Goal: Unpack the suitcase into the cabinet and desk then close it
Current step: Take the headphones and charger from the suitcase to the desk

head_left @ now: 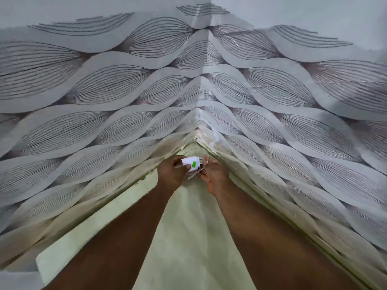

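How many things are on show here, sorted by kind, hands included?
Hands: 2, the left hand and the right hand, each with a grip on the charger parts.
White charger plug with a green sticker: 1.
Thin white cable: 1.
Pale green surface below: 1.
Total: 5.

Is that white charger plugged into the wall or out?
Out: the charger is held in the left hand, prongs bare, with no socket in sight.

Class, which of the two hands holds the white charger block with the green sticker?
The left hand grips the white charger block; the right hand handles only its thin cable.
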